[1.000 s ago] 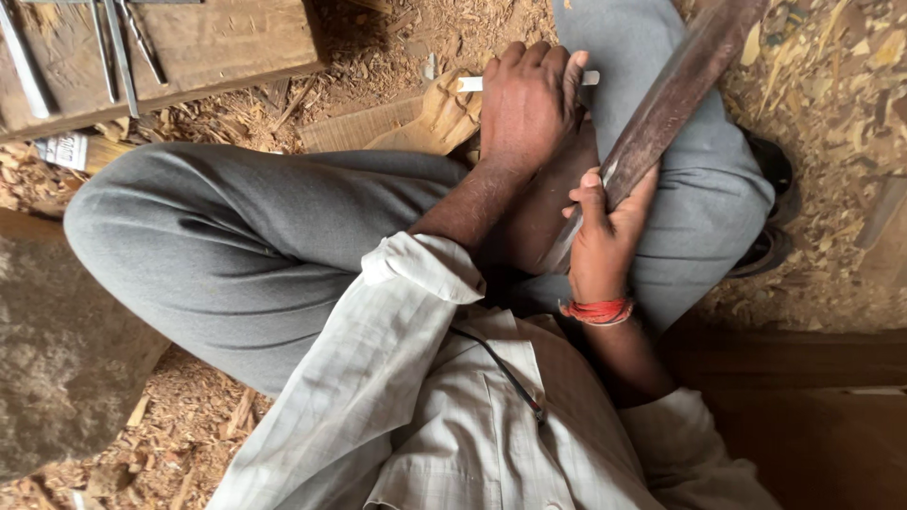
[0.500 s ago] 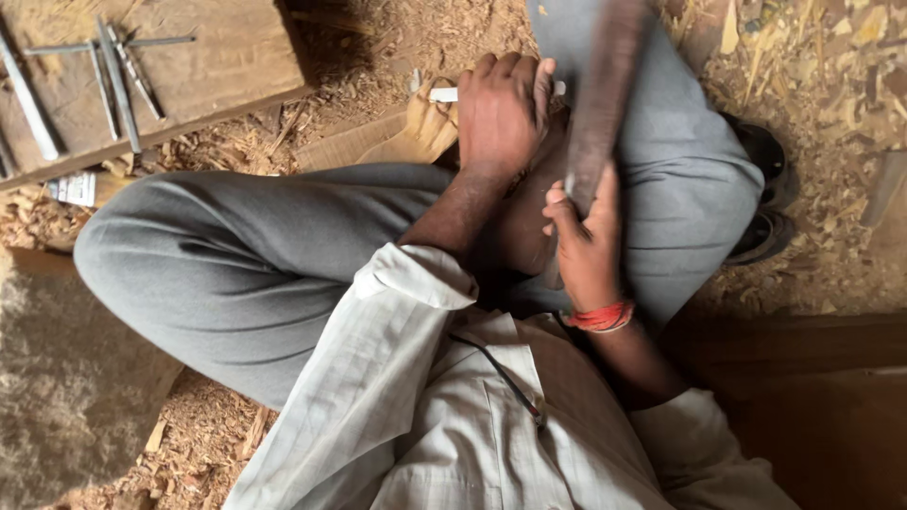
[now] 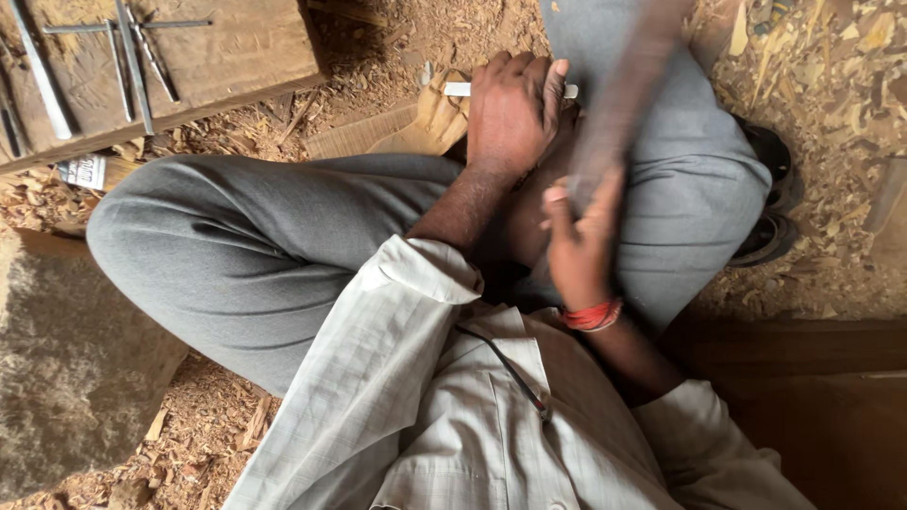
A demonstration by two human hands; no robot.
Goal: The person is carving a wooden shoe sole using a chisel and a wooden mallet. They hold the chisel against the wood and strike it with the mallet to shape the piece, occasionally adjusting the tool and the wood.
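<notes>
My left hand pins a chisel; right hand grips a blurred mallet; knee hides the wood.

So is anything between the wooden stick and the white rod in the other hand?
Nothing visible. The right hand grips the blurred stick, close beside the rod end that pokes out of the left hand. Only that hand's closed fingers lie near the gap.

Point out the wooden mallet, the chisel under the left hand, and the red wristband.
wooden mallet (image 3: 619, 104), head view, on its blurred shaft above the right hand.
chisel (image 3: 457, 90), head view, on the pale end left of the left hand's fingers.
red wristband (image 3: 592, 314), head view, on the right wrist.
</notes>
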